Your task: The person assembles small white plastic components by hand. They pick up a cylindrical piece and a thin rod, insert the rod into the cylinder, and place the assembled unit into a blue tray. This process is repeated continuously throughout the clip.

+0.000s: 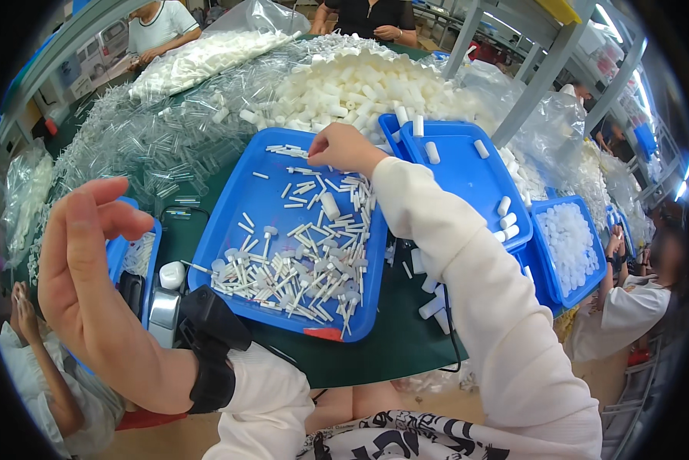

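Observation:
My right hand (343, 148) reaches across a blue tray (252, 192) to its far edge, fingers curled down onto the small white stick-like plastic parts (298, 268) scattered in it; whether it grips one I cannot tell. A short white tube (330, 205) lies among them. My left hand (83, 268) is raised close to the camera at the left, fingers apart and holding nothing. A black band (210, 360) wraps its wrist.
Heaps of white plastic caps (360, 84) and clear tubes (145, 146) cover the green table behind. More blue trays (467, 176) (570, 245) with white caps stand right. A small metal device (162, 310) sits left. Other people sit around the table.

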`<state>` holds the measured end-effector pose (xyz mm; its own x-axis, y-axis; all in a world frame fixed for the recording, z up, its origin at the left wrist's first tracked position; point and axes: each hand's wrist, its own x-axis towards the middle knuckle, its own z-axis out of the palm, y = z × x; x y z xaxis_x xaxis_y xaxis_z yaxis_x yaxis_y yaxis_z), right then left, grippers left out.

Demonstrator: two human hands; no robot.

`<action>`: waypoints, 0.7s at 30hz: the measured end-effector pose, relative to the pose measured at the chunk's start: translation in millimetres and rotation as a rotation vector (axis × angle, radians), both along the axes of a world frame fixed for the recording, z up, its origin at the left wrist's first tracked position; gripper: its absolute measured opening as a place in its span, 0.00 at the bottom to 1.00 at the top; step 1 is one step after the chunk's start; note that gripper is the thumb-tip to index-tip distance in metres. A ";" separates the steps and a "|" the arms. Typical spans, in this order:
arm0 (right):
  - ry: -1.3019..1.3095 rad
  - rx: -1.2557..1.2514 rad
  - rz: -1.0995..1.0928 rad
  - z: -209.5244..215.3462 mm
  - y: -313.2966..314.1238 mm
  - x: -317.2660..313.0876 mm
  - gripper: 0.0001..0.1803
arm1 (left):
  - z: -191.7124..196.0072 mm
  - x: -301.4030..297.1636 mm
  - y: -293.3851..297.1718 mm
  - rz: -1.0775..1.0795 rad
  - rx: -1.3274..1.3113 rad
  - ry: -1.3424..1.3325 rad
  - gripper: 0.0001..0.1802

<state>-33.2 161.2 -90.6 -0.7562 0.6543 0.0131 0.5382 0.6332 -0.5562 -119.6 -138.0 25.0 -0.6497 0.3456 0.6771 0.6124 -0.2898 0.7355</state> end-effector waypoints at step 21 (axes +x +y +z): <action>0.421 -0.771 0.202 105.5 -116.2 129.8 0.15 | -3.1 44.9 69.9 -0.528 -0.352 0.545 0.11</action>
